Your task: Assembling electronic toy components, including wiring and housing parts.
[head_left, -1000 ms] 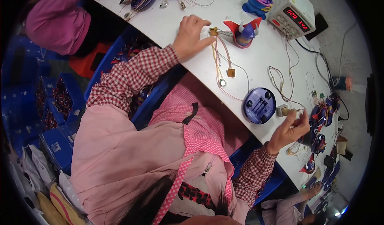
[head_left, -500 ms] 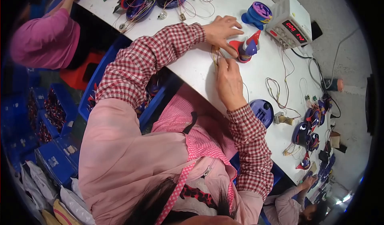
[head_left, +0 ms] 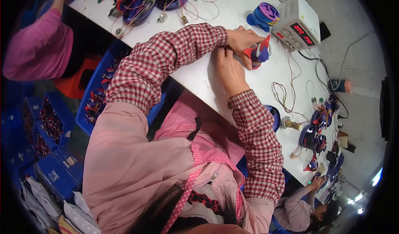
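Observation:
My left hand [head_left: 244,42] is closed round a small red, purple and white plastic toy part [head_left: 260,54], with the thumb along its near side and the fingers behind it. Just to the left of the part, my right hand [head_left: 231,71] is bent down over the white table [head_left: 199,78]. Its fingers are drawn together near the left wrist, and what they pinch, if anything, is hidden under them. Beyond the toy part stands a blue toy base with a patterned purple top [head_left: 266,15].
A white power supply with a red display [head_left: 297,24] stands at the back right, its leads [head_left: 286,96] trailing over the table. Wired toy shells [head_left: 139,9] lie at the far left, more [head_left: 318,130] at the right. A blue bin [head_left: 85,111] of parts sits below. Two people work nearby.
My left hand has closed in round the toy part, its fingers no longer spread. My right hand has shifted left and farther away, and the thin wires seen between the hands are now hidden.

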The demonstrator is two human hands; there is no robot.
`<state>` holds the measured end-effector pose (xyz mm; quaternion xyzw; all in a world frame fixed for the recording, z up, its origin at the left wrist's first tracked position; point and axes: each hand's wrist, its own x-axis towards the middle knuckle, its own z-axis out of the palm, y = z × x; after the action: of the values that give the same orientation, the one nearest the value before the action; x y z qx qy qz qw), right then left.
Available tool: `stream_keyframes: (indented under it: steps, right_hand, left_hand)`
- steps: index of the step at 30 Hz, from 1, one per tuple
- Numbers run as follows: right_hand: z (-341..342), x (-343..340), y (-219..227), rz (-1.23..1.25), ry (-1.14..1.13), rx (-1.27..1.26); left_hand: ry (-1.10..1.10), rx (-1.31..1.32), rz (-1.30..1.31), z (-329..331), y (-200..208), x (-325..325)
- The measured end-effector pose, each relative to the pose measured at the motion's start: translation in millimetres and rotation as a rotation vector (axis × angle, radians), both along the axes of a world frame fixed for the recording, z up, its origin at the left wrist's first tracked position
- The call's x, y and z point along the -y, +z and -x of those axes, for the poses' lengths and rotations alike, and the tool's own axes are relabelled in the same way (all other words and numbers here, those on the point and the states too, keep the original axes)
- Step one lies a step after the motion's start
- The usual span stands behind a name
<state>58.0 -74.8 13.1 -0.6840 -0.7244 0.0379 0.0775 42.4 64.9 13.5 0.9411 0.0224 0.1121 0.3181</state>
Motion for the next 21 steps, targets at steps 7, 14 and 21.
stream_keyframes:
  steps: [7,14,21]
  right_hand:
    - [-5,13,10,-0.235,0.073,0.006]
    - [-16,43,6,-0.438,0.112,-0.082]
    - [-32,74,23,-0.675,0.016,-0.255]
  left_hand:
    - [0.098,-0.027,0.357,-6,-6,10]
    - [0.304,0.047,0.146,-3,-9,37]
    - [0.241,0.264,1.037,-5,-17,60]
